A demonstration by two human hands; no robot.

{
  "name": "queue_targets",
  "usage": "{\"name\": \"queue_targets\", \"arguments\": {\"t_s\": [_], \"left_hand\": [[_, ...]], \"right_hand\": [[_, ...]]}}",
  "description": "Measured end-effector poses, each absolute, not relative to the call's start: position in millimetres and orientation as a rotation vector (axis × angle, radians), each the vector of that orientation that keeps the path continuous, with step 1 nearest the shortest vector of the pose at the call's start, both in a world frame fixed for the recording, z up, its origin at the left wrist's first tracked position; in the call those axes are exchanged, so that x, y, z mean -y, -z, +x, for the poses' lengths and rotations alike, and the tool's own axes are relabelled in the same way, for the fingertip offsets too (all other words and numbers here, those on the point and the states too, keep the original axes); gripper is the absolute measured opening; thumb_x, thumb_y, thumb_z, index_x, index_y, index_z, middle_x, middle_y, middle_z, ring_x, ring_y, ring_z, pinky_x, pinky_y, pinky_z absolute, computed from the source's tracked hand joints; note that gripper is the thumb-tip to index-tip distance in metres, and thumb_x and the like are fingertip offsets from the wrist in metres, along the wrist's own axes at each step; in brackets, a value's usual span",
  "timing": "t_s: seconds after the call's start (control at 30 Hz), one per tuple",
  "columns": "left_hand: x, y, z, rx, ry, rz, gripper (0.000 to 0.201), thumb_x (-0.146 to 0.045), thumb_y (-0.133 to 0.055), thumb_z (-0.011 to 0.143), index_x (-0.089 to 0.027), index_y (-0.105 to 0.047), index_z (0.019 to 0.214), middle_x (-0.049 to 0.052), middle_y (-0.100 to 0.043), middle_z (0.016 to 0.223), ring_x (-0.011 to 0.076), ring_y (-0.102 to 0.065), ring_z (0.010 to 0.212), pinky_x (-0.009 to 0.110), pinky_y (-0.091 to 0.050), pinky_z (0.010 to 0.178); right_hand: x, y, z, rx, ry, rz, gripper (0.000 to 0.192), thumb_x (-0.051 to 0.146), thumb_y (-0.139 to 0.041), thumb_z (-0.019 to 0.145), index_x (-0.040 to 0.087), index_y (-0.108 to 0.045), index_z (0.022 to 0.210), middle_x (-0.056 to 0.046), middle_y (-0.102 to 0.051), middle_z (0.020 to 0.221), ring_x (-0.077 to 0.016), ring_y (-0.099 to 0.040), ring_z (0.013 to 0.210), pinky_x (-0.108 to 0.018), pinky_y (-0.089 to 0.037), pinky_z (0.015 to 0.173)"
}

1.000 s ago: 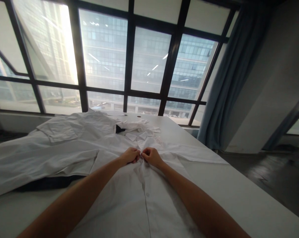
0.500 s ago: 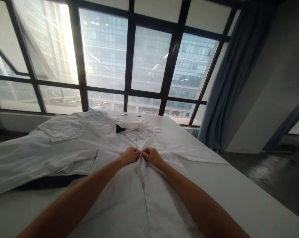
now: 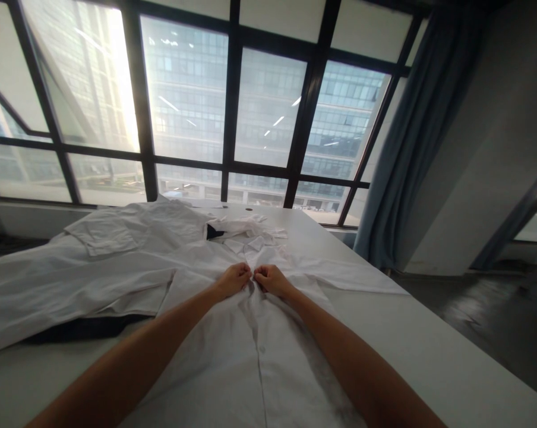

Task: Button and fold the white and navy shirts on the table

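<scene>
A white button-up shirt [image 3: 233,368] lies spread on the table, its collar [image 3: 244,244] at the far end and its front placket running toward me. My left hand [image 3: 234,279] pinches the left side of the placket below the collar. Close beside it, my right hand [image 3: 272,279] pinches the right edge, with a small gap between the two sets of fingertips. Fabric gathers in creases under both hands. Whatever button lies between the fingers is too small to make out. Lower on the placket a button [image 3: 262,349] shows.
More white garments [image 3: 130,232] lie heaped on the left, with a dark patch [image 3: 85,328] under their near edge. The white table [image 3: 411,345] has its edge on the right. Beyond stand large windows [image 3: 268,107] and a blue curtain [image 3: 406,160].
My left hand has shifted very slightly left, widening the gap between the fingertips a little. Both hands keep their pinch on the shirt.
</scene>
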State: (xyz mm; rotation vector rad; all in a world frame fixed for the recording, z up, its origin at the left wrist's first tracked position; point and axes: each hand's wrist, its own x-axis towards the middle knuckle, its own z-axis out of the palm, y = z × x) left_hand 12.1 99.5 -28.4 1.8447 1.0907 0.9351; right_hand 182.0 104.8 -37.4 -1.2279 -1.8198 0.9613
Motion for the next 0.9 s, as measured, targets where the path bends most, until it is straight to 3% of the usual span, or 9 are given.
{"name": "queue_targets", "arguments": {"t_s": [0.37,0.67,0.9], "left_hand": [[-98.5,26.4,11.8,-1.079,-0.927,1.951,0.014,-0.026,-0.05,0.081,-0.016,-0.052,0.072,-0.006,-0.045,0.051,0.0082,-0.041,0.049,0.02,-0.032,0.049],[-103.1,33.8,11.2,-1.007,-0.932,1.74,0.019,-0.034,-0.055,0.079,-0.016,-0.053,0.076,-0.007,-0.045,0.049,0.006,-0.037,0.039,0.02,-0.027,0.042],[-103.1,32.7,11.2,-1.274,-0.874,1.871,0.019,-0.03,-0.05,0.082,-0.016,-0.056,0.071,-0.005,-0.051,0.049,0.0083,-0.045,0.04,0.02,-0.031,0.044]], "right_hand": [[-102.2,33.7,185.3,1.753,-1.141,-1.166,0.002,0.019,-0.049,0.071,0.019,-0.051,0.071,0.009,-0.047,0.049,-0.0066,-0.041,0.038,-0.017,-0.031,0.039],[-100.8,36.8,183.5,1.86,-0.873,-1.18,0.012,0.026,-0.055,0.074,0.016,-0.059,0.069,0.006,-0.051,0.049,-0.008,-0.044,0.041,-0.018,-0.032,0.043],[-99.4,35.9,178.5,1.956,-0.581,-1.174,0.015,0.024,-0.06,0.075,0.013,-0.066,0.067,-0.001,-0.064,0.063,-0.011,-0.054,0.058,-0.019,-0.039,0.055]]}}
